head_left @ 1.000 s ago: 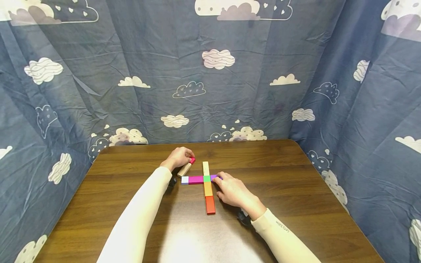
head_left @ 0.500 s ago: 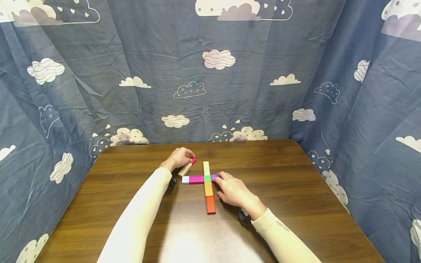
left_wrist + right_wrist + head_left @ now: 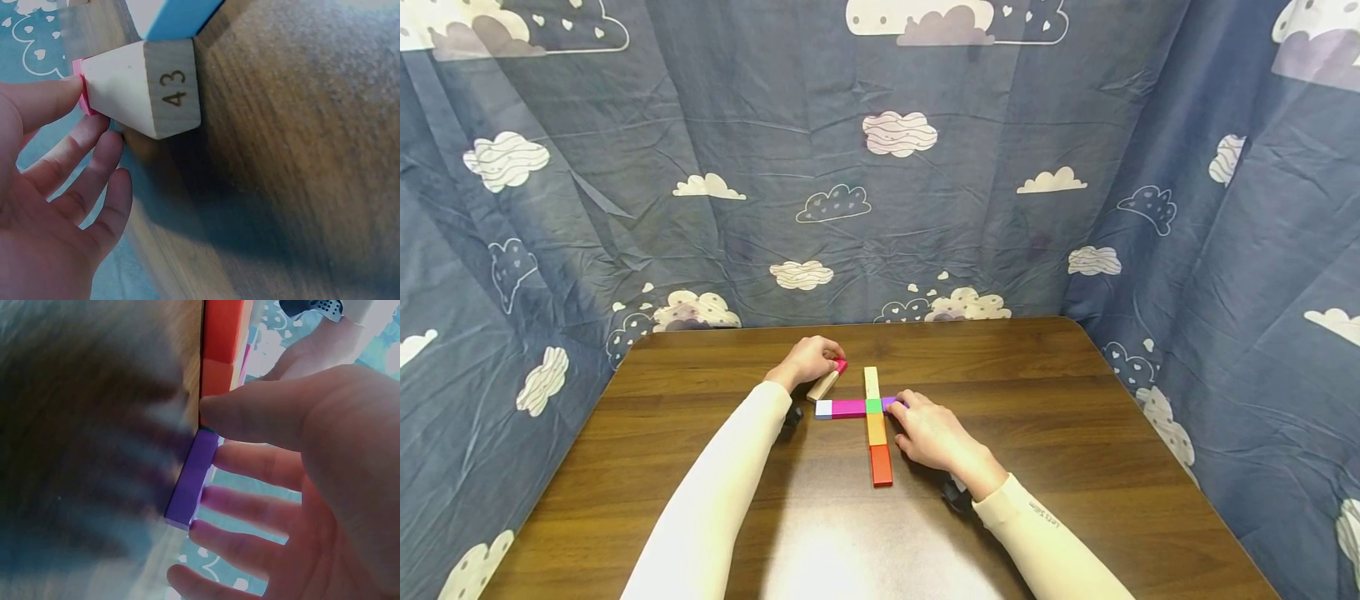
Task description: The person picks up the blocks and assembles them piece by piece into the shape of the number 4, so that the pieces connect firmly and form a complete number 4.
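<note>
At the table's far middle, my left hand (image 3: 808, 360) pinches a small pink block (image 3: 85, 103) between thumb and fingers. The pink block touches the end of a plain wooden block (image 3: 125, 81) marked 43, which lies slanted. My right hand (image 3: 936, 433) rests its fingertips on a purple block (image 3: 194, 481), the right arm of a flat cross; its thumb lies beside the orange block (image 3: 876, 429). A green block (image 3: 873, 406) is the cross's centre. A magenta block (image 3: 848, 408) and pale blue block (image 3: 823, 409) extend left, a cream block (image 3: 871, 382) away, a red block (image 3: 882, 465) nearest me.
The blocks lie on a brown wooden table (image 3: 1037, 400). Behind it and at its sides hangs a dark blue curtain (image 3: 760, 233) with cloud prints. Light glares off the table near its front.
The view shifts very slightly; both hands stay in place on their blocks, and the blocks show no clear movement.
</note>
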The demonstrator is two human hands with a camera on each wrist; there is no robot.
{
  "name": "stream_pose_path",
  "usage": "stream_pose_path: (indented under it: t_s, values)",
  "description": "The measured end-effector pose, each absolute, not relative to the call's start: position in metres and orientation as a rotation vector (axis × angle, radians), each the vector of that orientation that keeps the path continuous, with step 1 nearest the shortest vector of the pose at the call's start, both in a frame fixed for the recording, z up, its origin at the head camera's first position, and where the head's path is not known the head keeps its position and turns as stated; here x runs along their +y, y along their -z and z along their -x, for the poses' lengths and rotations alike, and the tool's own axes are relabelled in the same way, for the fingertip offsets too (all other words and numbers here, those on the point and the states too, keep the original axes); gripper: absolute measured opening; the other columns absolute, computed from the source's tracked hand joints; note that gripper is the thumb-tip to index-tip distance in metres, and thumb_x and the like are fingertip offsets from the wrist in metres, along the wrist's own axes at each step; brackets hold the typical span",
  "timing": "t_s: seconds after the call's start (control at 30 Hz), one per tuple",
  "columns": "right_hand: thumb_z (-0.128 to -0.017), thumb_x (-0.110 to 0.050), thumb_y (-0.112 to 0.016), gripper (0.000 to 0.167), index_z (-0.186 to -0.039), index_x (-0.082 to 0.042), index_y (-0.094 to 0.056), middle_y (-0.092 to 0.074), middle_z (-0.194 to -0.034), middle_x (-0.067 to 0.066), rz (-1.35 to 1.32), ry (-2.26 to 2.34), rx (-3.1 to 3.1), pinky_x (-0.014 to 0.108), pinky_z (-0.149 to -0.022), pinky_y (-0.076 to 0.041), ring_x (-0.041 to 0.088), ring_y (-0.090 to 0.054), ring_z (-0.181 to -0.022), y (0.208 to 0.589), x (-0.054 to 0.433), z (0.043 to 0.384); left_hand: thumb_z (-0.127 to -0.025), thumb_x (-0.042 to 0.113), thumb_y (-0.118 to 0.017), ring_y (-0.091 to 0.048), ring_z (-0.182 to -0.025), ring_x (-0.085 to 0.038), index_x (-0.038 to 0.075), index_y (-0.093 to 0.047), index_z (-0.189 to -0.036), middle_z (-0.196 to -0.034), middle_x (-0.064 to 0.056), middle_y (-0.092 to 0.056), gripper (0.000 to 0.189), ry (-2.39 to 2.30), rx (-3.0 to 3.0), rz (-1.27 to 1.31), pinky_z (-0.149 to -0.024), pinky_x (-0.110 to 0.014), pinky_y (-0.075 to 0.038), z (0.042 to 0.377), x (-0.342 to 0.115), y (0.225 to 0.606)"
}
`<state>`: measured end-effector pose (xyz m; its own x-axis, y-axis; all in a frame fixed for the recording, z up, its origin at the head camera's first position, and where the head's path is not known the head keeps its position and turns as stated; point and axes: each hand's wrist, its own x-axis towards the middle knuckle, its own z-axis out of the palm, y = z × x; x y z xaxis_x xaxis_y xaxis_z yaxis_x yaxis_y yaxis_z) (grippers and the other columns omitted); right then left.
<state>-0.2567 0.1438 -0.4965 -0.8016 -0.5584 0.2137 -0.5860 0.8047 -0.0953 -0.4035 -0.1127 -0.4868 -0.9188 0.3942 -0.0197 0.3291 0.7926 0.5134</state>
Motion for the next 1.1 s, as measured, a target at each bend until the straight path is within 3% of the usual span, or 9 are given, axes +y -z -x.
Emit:
stream_pose_path:
  t_s: [0.73, 1.1]
  values:
    - [-0.082, -0.02, -0.08, 0.036, -0.113, -0.01, -0.066, -0.06, -0.116, 0.008, -0.912, -0.22, -2.765, 0.047, -0.075, -0.055, 0.026, -0.061, -0.106, 0.496, 0.143, 0.254, -0.092, 0.012, -0.067, -0.061, -0.094, -0.021, 0.014, -0.076, -0.112, -0.108, -0.006, -0.072, 0.023, -0.819, 2.835, -0.573, -0.086, -0.038, -0.048, 0.4, -0.115, 0.489]
    - [-0.084, -0.018, -0.078, 0.04, -0.12, -0.007, -0.066, -0.061, -0.12, 0.012, -0.906, -0.244, -2.785, 0.049, -0.079, -0.055, 0.028, -0.06, -0.11, 0.495, 0.147, 0.254, -0.096, 0.012, -0.062, -0.064, -0.105, -0.027, 0.007, -0.072, -0.12, -0.113, -0.011, -0.072, 0.026, -0.88, 2.851, -0.601, -0.092, -0.043, -0.049, 0.393, -0.11, 0.491]
